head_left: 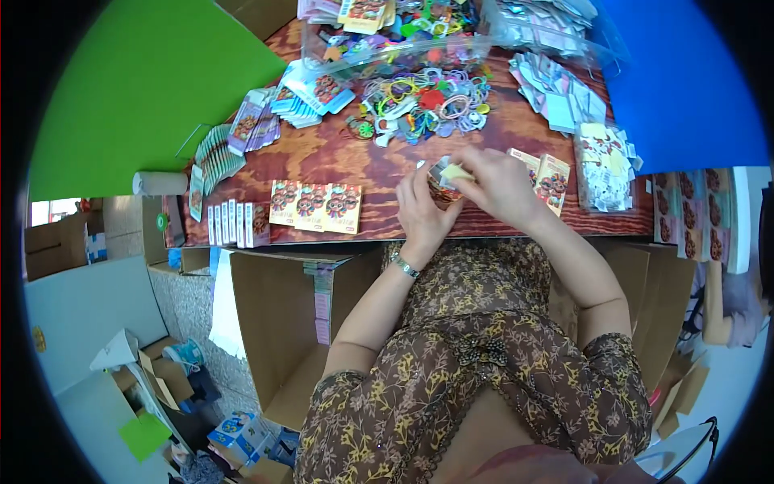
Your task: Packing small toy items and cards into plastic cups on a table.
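My left hand point(419, 211) and my right hand point(496, 184) meet at the near edge of a wooden table point(339, 157). Together they hold a small printed packet point(446, 175) with a pale card at its top; my right fingers pinch the card end, my left fingers cup it from below. A silver watch sits on my left wrist. Two more printed cards point(545, 179) lie just right of my right hand. A row of three cartoon-printed cards point(316, 207) lies left of my left hand.
A heap of coloured hair ties and clips point(419, 101) lies further back. Stacks of packets point(310, 93), a clear bin point(387, 32) and a bag of cards point(606, 165) ring the table. An open cardboard box point(290, 331) stands below the table edge at left.
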The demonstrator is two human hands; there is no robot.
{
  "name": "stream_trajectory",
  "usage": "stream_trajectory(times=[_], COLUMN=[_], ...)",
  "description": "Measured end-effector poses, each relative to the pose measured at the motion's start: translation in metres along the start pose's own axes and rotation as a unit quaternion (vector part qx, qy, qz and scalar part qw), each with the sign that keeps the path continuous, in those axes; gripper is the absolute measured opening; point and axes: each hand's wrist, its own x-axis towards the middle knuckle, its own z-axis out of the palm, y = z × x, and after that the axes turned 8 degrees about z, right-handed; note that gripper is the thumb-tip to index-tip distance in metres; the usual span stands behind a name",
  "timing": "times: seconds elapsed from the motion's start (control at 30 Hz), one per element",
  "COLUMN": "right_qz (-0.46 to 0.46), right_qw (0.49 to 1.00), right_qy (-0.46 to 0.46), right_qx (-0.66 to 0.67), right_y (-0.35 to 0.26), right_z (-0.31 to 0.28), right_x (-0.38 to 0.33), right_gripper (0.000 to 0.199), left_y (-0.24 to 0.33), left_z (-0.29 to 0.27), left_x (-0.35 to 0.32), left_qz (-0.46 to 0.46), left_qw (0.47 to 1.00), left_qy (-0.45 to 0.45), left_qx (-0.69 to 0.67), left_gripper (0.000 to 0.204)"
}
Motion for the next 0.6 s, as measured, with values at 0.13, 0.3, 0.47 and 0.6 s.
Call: stream_trajectory(times=[0.13, 0.3, 0.47, 0.6], right_qz=[-0.061, -0.157, -0.198, -0.141], right_qw=[0.992, 0.984, 0.957, 0.978], right_qy=[0.018, 0.057, 0.043, 0.094], right_qx=[-0.108, -0.059, -0.21, -0.125], right_y=[-0.012, -0.013, -0.005, -0.013], right_z=[0.019, 0.015, 0.033, 0.024], right_x=[0.003, 0.003, -0.002, 0.0], right_gripper=[0.033, 0.037, 0.03, 0.034], left_y=[-0.004, -0.01, -0.007, -0.01], left_z=[-0.005, -0.006, -0.007, -0.006], left_x=[-0.001, -0.005, -0.003, -0.004], left_qz=[-0.025, -0.032, -0.028, -0.027], left_qw=[0.999, 0.999, 0.999, 0.998], left_qy=[0.019, 0.031, 0.043, 0.049], left_qx=[-0.018, -0.02, -0.019, -0.019], left_gripper=[0.083, 0.081, 0.084, 0.091])
